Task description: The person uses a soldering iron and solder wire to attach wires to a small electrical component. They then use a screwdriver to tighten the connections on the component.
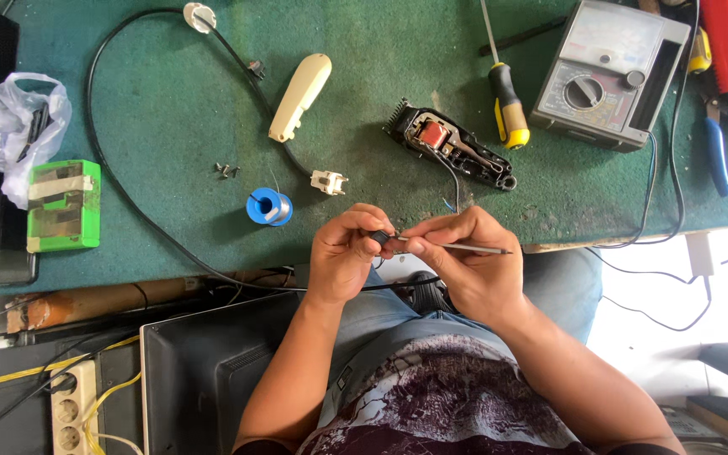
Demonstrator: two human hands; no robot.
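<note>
Just below the blue solder spool (269, 206), the left hand (343, 257) pinches a small black part (381, 238) between thumb and fingertips. The right hand (473, 261), beside it and further from the spool, grips a thin metal tool (465, 247) whose tip touches that part

On the table (170, 109), the solder spool (269, 206) lies left of the plug (329, 181). The opened clipper (452, 145) sits centre, the screwdriver (507, 105) right of it, the meter (608, 72) upper right, pliers (718, 152) at far right.
</note>
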